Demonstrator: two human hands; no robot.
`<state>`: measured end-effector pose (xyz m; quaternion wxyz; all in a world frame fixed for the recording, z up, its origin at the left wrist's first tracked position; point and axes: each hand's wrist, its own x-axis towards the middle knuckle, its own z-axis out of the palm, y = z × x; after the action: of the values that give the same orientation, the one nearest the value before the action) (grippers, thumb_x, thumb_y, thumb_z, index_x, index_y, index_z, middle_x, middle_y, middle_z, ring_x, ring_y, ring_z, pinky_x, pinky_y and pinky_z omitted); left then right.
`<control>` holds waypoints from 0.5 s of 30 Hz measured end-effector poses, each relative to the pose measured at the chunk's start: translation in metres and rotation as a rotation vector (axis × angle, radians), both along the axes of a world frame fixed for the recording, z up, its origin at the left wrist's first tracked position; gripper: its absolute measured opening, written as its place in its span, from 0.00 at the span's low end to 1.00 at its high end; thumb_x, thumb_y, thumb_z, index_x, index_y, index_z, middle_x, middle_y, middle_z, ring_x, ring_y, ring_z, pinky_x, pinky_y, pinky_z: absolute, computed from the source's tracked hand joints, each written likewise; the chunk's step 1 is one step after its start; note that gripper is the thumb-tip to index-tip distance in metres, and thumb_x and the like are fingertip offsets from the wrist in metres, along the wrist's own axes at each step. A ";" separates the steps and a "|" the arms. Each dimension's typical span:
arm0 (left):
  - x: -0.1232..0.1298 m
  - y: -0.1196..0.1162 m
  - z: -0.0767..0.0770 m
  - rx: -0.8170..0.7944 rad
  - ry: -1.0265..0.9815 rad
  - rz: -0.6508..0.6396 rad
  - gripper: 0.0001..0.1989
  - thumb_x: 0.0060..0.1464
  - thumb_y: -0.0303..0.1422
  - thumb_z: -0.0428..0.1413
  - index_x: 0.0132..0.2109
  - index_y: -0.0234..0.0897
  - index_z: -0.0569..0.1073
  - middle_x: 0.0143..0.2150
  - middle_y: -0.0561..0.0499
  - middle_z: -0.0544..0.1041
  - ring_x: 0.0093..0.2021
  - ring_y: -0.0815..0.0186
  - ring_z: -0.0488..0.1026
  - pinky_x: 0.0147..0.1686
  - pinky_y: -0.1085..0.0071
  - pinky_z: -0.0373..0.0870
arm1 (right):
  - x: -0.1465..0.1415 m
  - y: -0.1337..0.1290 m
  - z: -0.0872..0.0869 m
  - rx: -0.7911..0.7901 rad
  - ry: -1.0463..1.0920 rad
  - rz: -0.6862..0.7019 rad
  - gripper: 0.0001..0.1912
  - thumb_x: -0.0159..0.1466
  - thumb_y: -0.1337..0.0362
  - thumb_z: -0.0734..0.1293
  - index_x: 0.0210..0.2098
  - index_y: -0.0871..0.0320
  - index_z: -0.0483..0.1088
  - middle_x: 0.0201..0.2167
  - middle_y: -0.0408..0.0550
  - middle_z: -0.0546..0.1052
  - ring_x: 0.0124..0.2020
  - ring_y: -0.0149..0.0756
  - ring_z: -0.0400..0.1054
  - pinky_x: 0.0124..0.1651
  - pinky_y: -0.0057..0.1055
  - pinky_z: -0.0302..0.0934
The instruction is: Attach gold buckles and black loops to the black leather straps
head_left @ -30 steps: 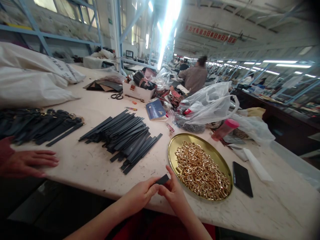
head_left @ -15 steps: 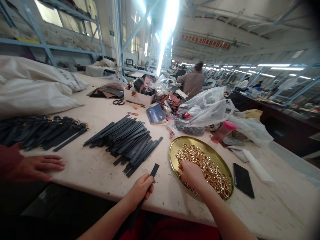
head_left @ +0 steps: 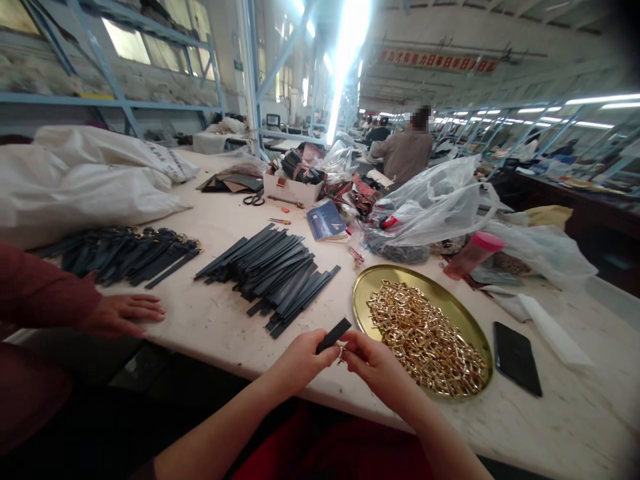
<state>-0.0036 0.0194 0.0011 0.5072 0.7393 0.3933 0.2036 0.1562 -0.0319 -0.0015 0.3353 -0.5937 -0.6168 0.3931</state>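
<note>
My left hand (head_left: 305,360) is closed on a dark strip (head_left: 334,335), whose free end sticks out up and to the right. Close beside it, my right hand (head_left: 367,360) pinches a small gold metal piece (head_left: 341,353) near the strip. Whether the piece touches the strip cannot be made out. To the right, a gold round tray (head_left: 364,293) holds a heap of gold metal pieces (head_left: 425,333). A pile of dark strips (head_left: 275,273) lies on the table beyond my left hand.
Another person's hand (head_left: 125,313) rests at the table's left edge, near strips with gold fittings (head_left: 130,257). A phone (head_left: 517,358) and pink-lidded jar (head_left: 473,255) are right. A blue booklet (head_left: 326,221), box (head_left: 293,190) and plastic bag (head_left: 435,200) stand farther back.
My right hand has left the heap in the tray and come over to my left hand, with a gold piece in its fingers. The view has shifted, so the table's contents appear farther right.
</note>
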 end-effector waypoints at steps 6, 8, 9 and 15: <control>0.001 -0.006 -0.005 0.024 -0.001 0.049 0.11 0.50 0.36 0.49 0.29 0.33 0.70 0.24 0.54 0.69 0.25 0.70 0.63 0.24 0.75 0.55 | -0.006 -0.011 -0.006 -0.125 0.408 0.000 0.14 0.57 0.66 0.61 0.43 0.58 0.64 0.28 0.42 0.69 0.25 0.27 0.60 0.29 0.27 0.56; 0.002 -0.007 -0.007 -0.011 -0.012 0.086 0.11 0.50 0.37 0.49 0.27 0.34 0.68 0.21 0.56 0.66 0.23 0.71 0.61 0.22 0.76 0.54 | -0.008 -0.014 -0.008 -0.211 0.594 0.001 0.21 0.54 0.67 0.63 0.48 0.57 0.61 0.29 0.41 0.70 0.24 0.27 0.61 0.29 0.27 0.57; 0.003 -0.008 -0.007 -0.050 -0.017 0.102 0.11 0.50 0.38 0.48 0.27 0.34 0.67 0.20 0.57 0.64 0.21 0.71 0.60 0.21 0.76 0.53 | -0.009 -0.015 -0.010 -0.223 0.656 -0.005 0.24 0.52 0.68 0.64 0.49 0.57 0.59 0.29 0.41 0.70 0.24 0.27 0.61 0.28 0.27 0.56; 0.007 -0.013 -0.005 -0.267 -0.021 0.091 0.11 0.49 0.38 0.49 0.28 0.35 0.65 0.16 0.59 0.60 0.16 0.74 0.56 0.16 0.77 0.51 | -0.015 -0.015 -0.029 -0.053 0.606 -0.171 0.17 0.53 0.61 0.68 0.41 0.59 0.65 0.23 0.40 0.70 0.24 0.28 0.62 0.29 0.27 0.56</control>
<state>0.0034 0.0060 -0.0039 0.5955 0.6444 0.4447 0.1799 0.1416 -0.0467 -0.0307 0.5202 -0.5079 -0.4259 0.5385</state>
